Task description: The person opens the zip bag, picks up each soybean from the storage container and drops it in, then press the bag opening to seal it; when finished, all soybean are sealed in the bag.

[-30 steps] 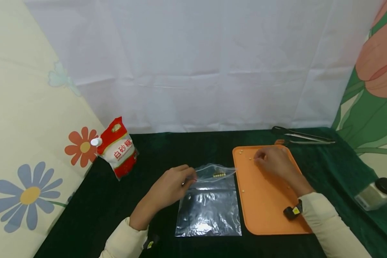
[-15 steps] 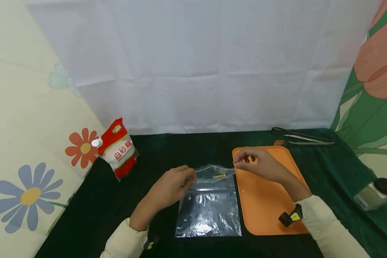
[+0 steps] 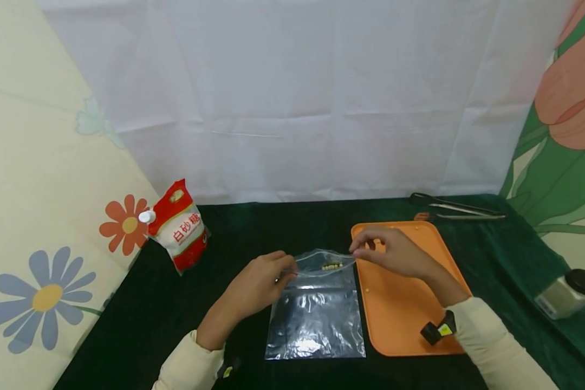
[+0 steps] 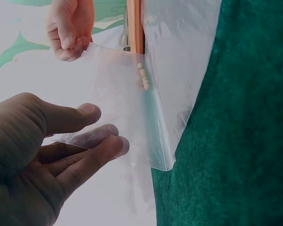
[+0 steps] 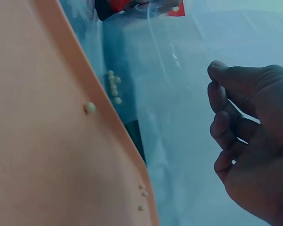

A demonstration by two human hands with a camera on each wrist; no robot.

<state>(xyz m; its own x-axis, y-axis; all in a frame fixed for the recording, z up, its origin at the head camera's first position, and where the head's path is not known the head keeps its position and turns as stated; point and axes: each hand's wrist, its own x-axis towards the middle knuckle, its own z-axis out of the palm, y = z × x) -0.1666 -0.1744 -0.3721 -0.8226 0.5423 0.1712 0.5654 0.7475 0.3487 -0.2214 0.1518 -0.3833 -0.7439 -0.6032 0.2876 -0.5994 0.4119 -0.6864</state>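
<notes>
- Green cloth (image 3: 253, 230), one: spread under the tray and bag.
- Orange tray (image 3: 400, 319), one: laid just beside the bag, to its right.
- Clear plastic bag (image 3: 317, 322), one: laid flat at centre, its far edge raised.
- Red and white packet (image 3: 181, 225), white-capped: placed at the left, well apart from both hands.
- Tongs (image 3: 460, 208): laid beyond the tray.
- Left hand (image 3: 260, 276): the bag's left upper edge is gripped between thumb and fingers.
- Right hand (image 3: 392, 252): held at the bag's right upper corner, thumb and forefinger tips together; whether anything is pinched cannot be told.
- Jar (image 3: 563, 297), black-lidded: placed far right.
- Pale balls (image 3: 331, 266): a short row is seen in the bag's upper part; others are scattered on the tray.
</notes>
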